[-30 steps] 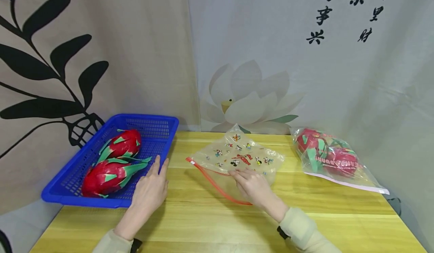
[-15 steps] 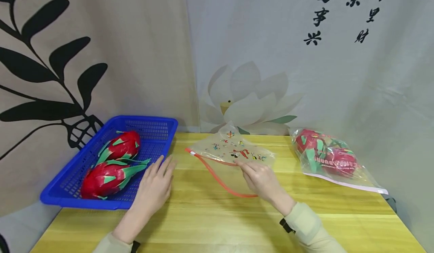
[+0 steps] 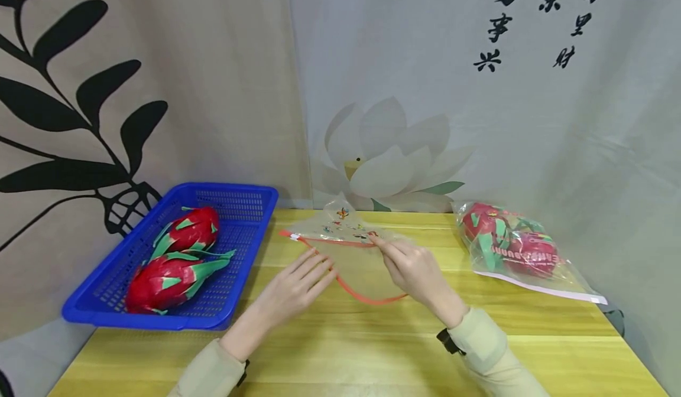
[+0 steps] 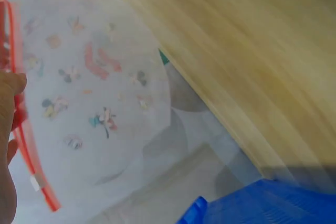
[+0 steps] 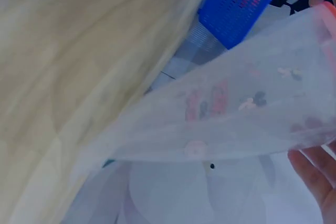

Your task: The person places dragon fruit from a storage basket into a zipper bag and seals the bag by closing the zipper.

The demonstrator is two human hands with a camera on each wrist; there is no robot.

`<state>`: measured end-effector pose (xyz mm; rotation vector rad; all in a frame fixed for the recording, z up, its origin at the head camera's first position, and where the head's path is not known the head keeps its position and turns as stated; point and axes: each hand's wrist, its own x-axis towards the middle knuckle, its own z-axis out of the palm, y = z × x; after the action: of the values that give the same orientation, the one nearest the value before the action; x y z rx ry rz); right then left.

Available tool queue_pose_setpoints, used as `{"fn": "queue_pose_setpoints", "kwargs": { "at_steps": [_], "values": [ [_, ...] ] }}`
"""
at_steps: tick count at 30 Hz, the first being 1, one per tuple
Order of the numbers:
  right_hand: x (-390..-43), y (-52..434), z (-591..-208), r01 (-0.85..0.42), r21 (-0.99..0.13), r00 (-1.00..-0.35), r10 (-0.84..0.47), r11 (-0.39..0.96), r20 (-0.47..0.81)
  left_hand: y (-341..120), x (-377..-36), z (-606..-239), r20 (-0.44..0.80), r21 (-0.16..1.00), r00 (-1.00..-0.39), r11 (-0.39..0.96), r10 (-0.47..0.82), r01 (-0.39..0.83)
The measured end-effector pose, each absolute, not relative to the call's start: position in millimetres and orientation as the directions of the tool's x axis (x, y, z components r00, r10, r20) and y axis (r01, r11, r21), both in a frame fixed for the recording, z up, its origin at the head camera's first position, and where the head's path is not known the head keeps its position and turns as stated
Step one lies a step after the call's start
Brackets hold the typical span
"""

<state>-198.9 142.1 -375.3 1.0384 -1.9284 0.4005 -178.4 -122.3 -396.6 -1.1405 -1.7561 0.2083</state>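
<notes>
A clear zip bag (image 3: 362, 264) with cartoon prints and a red zip strip lies on the wooden table (image 3: 372, 350), its mouth facing me. My right hand (image 3: 396, 255) pinches the upper lip of the mouth and holds it raised. My left hand (image 3: 314, 270) reaches in from the left with straight fingers, its tips at the lower red lip. The left wrist view shows the printed bag (image 4: 94, 93) close to a finger (image 4: 9, 85). In the right wrist view the bag (image 5: 231, 114) hangs above the fingers (image 5: 315, 171).
A blue plastic basket (image 3: 234, 199) at the left holds two red dragon fruits (image 3: 191, 228) (image 3: 165, 279). A sealed bag of dragon fruits (image 3: 511, 246) lies at the right, near the curtain. Printed fabric hangs behind the table.
My left hand has left the basket's edge and moved right to the bag's mouth. My right hand has lifted the upper lip farther back, tilting the bag up.
</notes>
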Motion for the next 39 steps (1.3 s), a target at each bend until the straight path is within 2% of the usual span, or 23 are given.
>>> {"fn": "queue_pose_setpoints", "kwargs": {
  "at_steps": [8,14,17,20,23,28,33,36,39],
  "values": [
    [-199.4,141.6,-358.6,-0.756,0.106,-0.278,-0.464,0.645,0.841,-112.7,-185.9,-394.4,0.628,-0.637,0.000,0.514,0.778,0.574],
    [-201.1,137.5,-350.8,-0.671,0.076,-0.248,-0.320,0.737,0.914,-107.2,-181.6,-403.3,0.563,-0.662,-0.032,0.474,0.826,0.581],
    [-201.7,136.2,-346.2,-0.634,0.012,-0.240,-0.211,0.774,0.948,-106.0,-177.9,-407.9,0.517,-0.674,-0.033,0.430,0.855,0.601],
    [-201.9,136.9,-342.2,-0.624,-0.051,-0.267,-0.151,0.780,0.952,-105.7,-175.1,-409.0,0.512,-0.664,-0.043,0.427,0.858,0.614],
    [-201.8,138.8,-340.1,-0.625,-0.082,-0.323,-0.162,0.777,0.932,-105.1,-174.9,-406.3,0.561,-0.627,-0.064,0.474,0.825,0.618],
    [-200.5,142.7,-339.8,-0.629,-0.165,-0.476,-0.208,0.760,0.855,-104.9,-177.2,-402.4,0.632,-0.579,-0.074,0.534,0.771,0.616],
    [-202.4,149.0,-341.0,-0.716,-0.253,-0.548,-0.300,0.651,0.781,-107.3,-178.7,-403.4,0.648,-0.567,-0.081,0.551,0.758,0.612],
    [-204.8,155.0,-344.3,-0.738,-0.404,-0.627,-0.331,0.540,0.705,-108.7,-179.7,-404.3,0.658,-0.546,-0.092,0.557,0.748,0.626],
    [-205.7,160.8,-347.4,-0.662,-0.600,-0.746,-0.313,0.450,0.588,-109.7,-180.6,-404.7,0.662,-0.541,-0.091,0.559,0.744,0.629]
  ]
}}
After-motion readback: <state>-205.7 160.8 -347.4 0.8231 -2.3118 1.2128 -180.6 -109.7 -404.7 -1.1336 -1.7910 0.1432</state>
